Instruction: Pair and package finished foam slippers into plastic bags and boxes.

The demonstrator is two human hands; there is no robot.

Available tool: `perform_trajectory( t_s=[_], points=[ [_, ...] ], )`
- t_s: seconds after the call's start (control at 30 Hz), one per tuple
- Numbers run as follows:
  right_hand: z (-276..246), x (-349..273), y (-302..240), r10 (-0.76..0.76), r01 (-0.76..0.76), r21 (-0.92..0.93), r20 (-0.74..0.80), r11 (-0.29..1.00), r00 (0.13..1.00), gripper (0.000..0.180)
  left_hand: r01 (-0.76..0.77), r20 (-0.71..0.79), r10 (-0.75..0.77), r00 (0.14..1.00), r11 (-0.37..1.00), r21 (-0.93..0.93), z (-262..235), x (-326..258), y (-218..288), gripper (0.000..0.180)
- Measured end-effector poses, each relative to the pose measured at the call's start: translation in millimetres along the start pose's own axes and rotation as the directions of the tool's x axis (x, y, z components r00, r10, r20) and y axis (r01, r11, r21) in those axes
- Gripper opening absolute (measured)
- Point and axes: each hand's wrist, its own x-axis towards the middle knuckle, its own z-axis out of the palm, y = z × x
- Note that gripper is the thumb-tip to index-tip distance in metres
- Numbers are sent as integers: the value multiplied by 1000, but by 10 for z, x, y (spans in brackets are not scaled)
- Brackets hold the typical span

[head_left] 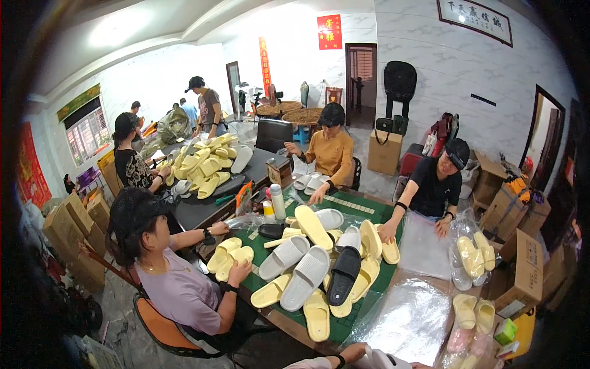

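At the lower edge my left hand (353, 352) comes in, a black band round its wrist. Its fingers close on a pale grey slipper (382, 359), which the frame's edge cuts off. Only a sliver of my right hand (421, 365) shows beside the slipper; its fingers are hidden. Stacked clear plastic bags (405, 320) lie just beyond my hands. Further off, yellow, grey and black slippers are heaped on the green table top (386, 212); a black slipper (344, 275) and a grey slipper (305, 278) lie at the front of the heap.
Co-workers sit round the table: one in lilac (178, 277) at left, one in orange (335, 154) opposite, one in black (430, 184) at right. Bagged yellow slippers (470, 257) and an opened carton (519, 270) stand right. A second slipper heap (206, 163) lies behind.
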Motion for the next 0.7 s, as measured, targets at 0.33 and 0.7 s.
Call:
perform_trajectory(
  t_s=[0.33,0.7],
  points=[
    [87,172,491,2,-2,3,5,1000,1000,32,-541,508,585,632,-135,830,48,122,-125,22],
    [205,-70,130,-251,176,-276,-267,945,930,32,-383,545,690,477,-395,835,1005,-231,-52,27]
  ],
)
